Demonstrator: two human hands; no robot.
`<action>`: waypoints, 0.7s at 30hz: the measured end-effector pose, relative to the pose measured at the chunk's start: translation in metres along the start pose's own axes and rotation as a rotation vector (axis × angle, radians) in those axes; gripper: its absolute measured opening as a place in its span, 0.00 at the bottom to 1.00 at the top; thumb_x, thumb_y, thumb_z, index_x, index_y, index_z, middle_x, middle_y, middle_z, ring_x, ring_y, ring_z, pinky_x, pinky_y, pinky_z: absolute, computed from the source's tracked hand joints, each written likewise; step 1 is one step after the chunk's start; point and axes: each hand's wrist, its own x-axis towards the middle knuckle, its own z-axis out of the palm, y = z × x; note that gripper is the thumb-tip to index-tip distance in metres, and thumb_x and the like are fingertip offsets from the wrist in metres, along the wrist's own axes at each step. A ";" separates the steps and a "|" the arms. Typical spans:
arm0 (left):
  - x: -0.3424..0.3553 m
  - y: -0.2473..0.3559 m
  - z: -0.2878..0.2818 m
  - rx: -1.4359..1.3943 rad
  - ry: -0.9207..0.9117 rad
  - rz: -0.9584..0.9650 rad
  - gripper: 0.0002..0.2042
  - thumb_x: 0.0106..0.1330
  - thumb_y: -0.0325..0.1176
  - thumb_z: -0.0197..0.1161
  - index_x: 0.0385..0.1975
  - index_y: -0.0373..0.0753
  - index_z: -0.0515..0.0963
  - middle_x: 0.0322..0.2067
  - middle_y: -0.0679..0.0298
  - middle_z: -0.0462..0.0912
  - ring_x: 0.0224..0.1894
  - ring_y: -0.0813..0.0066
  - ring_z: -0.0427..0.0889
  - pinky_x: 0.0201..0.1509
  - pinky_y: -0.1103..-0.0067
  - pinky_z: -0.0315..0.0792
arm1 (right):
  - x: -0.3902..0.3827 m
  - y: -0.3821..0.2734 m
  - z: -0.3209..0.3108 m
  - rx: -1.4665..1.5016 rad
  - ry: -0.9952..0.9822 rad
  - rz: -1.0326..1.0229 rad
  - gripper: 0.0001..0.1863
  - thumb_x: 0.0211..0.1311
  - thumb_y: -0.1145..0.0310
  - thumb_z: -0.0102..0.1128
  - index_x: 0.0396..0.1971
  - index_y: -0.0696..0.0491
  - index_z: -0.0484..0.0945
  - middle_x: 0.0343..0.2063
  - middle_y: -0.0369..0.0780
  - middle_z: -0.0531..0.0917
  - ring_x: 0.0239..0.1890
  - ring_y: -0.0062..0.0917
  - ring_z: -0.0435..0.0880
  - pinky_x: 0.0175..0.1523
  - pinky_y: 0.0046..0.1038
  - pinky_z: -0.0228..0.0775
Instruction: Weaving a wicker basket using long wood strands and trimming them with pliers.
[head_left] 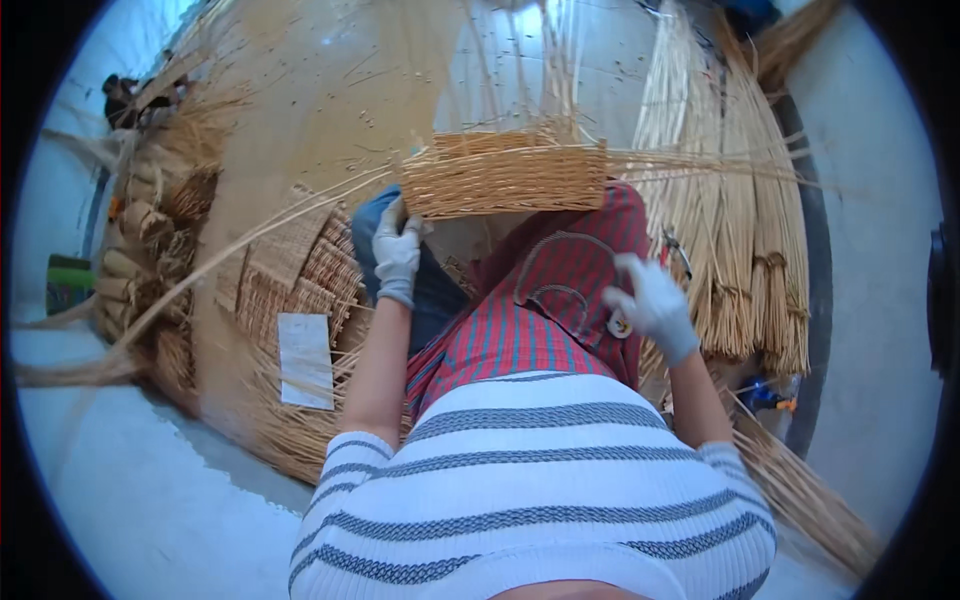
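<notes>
A woven wicker basket (500,183) rests across my knees, long loose canes sticking out from its ends and far side. In a white glove, my left hand (397,250) grips the basket's near left corner, fingers against its end. My right hand (650,305), also gloved, is off the basket, over my right thigh, with its fingers apart. Just beside it lies a small round white object (620,323), partly covered, whose kind I cannot make out. A looped dark cord (560,238) lies on the striped red cloth (530,335) over my lap.
Bundled pale canes (725,220) lie along the right, with a red-handled tool (680,255) near them. Flat woven panels (295,255) and a white sheet (305,360) are at left. Rolled bundles (150,225) stand by the left wall. Scraps dot the floor (340,60).
</notes>
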 end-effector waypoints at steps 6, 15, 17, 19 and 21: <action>-0.012 -0.008 0.006 0.189 0.089 0.120 0.19 0.66 0.18 0.60 0.58 0.34 0.75 0.48 0.57 0.83 0.43 0.72 0.85 0.41 0.80 0.83 | -0.057 -0.028 0.039 -0.023 -0.391 0.146 0.21 0.57 0.59 0.66 0.50 0.46 0.77 0.39 0.49 0.80 0.43 0.45 0.82 0.47 0.43 0.75; -0.004 0.034 -0.009 0.203 0.099 0.103 0.15 0.66 0.27 0.67 0.52 0.36 0.79 0.41 0.64 0.83 0.35 0.80 0.81 0.38 0.83 0.76 | 0.065 -0.102 -0.010 0.105 -0.234 -0.284 0.19 0.60 0.58 0.64 0.50 0.46 0.78 0.38 0.43 0.82 0.43 0.40 0.83 0.46 0.40 0.76; 0.010 0.032 -0.009 0.243 0.153 0.352 0.13 0.66 0.29 0.68 0.48 0.36 0.79 0.43 0.66 0.82 0.44 0.79 0.79 0.50 0.79 0.74 | 0.098 -0.141 -0.003 0.263 -0.216 -0.524 0.23 0.59 0.64 0.66 0.56 0.46 0.76 0.45 0.43 0.81 0.49 0.39 0.81 0.52 0.36 0.75; 0.017 0.040 -0.003 0.059 0.073 0.332 0.11 0.66 0.29 0.69 0.45 0.36 0.78 0.42 0.64 0.82 0.43 0.80 0.79 0.49 0.79 0.75 | 0.120 -0.183 0.010 0.478 -0.189 -0.635 0.27 0.58 0.68 0.67 0.59 0.44 0.74 0.51 0.43 0.79 0.52 0.40 0.80 0.55 0.38 0.74; 0.014 0.010 -0.024 0.085 0.089 0.230 0.08 0.71 0.31 0.62 0.45 0.37 0.77 0.41 0.64 0.81 0.43 0.80 0.79 0.49 0.79 0.75 | 0.137 -0.221 0.027 0.523 -0.051 -0.828 0.27 0.59 0.67 0.66 0.60 0.45 0.73 0.55 0.43 0.77 0.57 0.41 0.77 0.59 0.38 0.72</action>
